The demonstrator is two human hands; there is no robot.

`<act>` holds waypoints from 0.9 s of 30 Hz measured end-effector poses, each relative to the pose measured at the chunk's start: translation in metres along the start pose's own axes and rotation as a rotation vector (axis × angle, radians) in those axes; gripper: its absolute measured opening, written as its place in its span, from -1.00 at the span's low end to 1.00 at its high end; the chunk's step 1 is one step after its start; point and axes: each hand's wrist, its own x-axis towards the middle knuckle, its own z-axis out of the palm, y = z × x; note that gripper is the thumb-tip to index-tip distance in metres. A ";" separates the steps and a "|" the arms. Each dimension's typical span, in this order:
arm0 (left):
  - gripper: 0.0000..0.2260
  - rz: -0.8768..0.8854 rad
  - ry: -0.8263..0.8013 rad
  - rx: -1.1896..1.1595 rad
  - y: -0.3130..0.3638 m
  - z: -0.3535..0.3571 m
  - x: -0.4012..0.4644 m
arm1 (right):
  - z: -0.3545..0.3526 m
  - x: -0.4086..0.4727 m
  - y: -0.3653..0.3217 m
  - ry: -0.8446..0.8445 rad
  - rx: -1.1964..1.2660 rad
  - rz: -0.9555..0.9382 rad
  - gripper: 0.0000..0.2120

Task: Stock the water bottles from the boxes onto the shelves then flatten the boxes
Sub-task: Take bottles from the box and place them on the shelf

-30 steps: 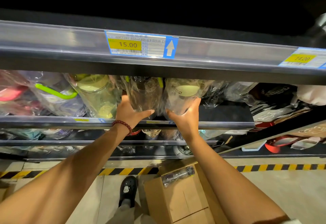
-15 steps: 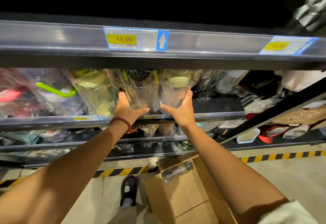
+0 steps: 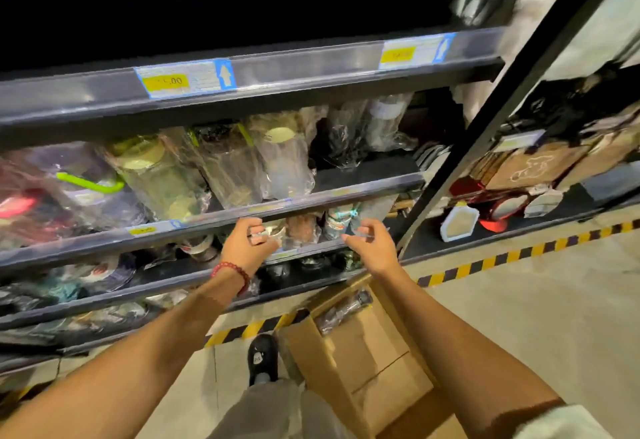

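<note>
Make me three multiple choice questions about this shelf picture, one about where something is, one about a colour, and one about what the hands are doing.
1. Where is the cardboard box?
A. On the floor below the hands
B. On the top shelf
C. In the person's arms

2. What colour is the bead bracelet?
A. Blue
B. Red
C. White

3. What are the left hand and right hand doing?
A. Each gripping a bottle
B. Flattening the box
C. Holding nothing, off the wrapped bottles

Answers: 1 A, it stands by the shoe. 2 B, red beads circle the left wrist. 3 C, both hands hang free before the shelf edge.
</note>
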 end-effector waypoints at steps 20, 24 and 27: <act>-0.45 -0.207 -0.803 0.772 -0.154 0.253 0.025 | -0.047 -0.081 0.290 0.306 0.314 0.716 -0.70; -0.70 -0.180 -0.834 0.910 -0.224 0.289 0.066 | -0.009 -0.038 0.358 0.289 0.380 0.773 -0.68; -0.52 -0.145 -0.833 0.989 -0.284 0.311 0.100 | 0.025 -0.002 0.414 0.295 0.423 0.796 -0.63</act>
